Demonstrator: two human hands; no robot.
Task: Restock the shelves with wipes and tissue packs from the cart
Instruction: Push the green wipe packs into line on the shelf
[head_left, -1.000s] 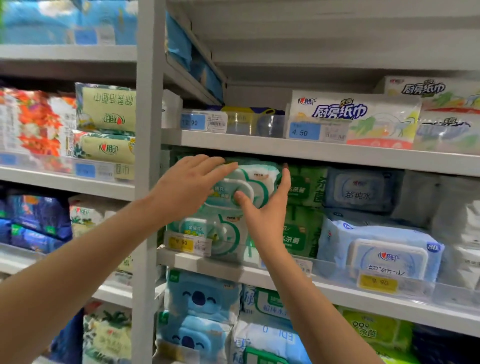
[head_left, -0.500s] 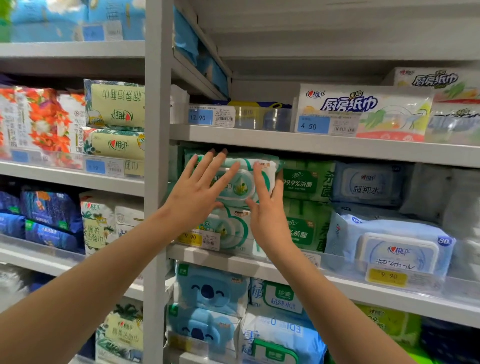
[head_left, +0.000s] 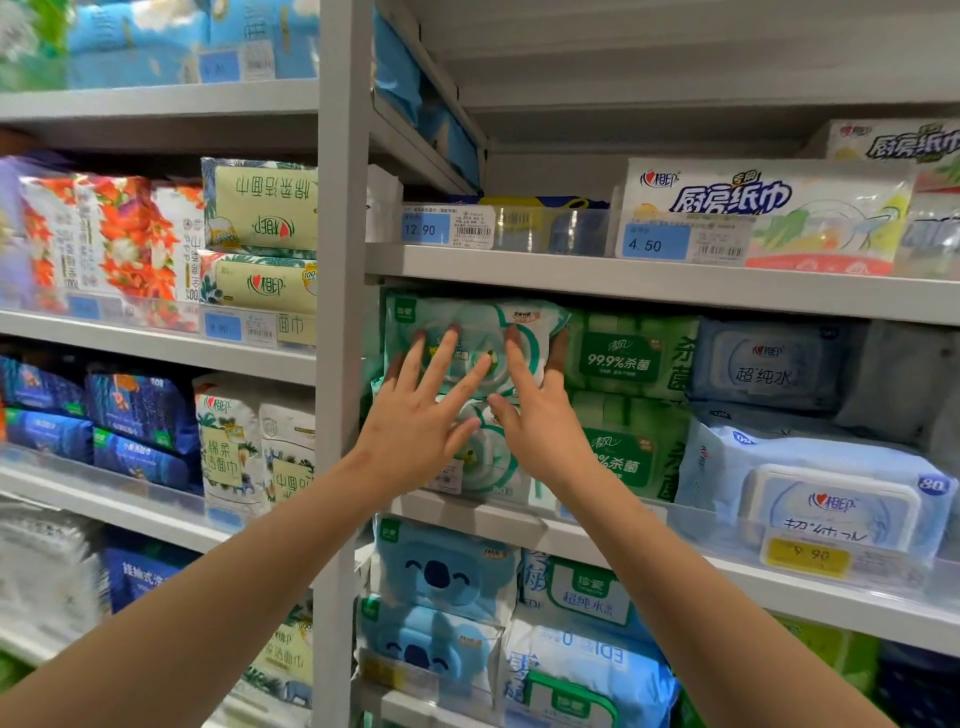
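A mint-green wipes pack (head_left: 483, 325) lies on top of a matching pack (head_left: 485, 457) at the left end of the middle shelf (head_left: 701, 564). My left hand (head_left: 421, 415) presses its straight, spread fingers flat against the front of the top pack. My right hand (head_left: 540, 415) touches the same pack's right part with straight fingers, some reaching along its right edge. The cart is out of view.
Dark green wipes packs (head_left: 628, 358) stand right beside the mint stack, then blue packs (head_left: 815, 493). A grey upright post (head_left: 337, 364) borders the stack on the left. Kitchen paper (head_left: 769, 208) sits on the shelf above, koala packs (head_left: 447, 566) below.
Both hands went from gripping the top pack's sides to flat fingers on its front. The pack has slid further back under the upper shelf.
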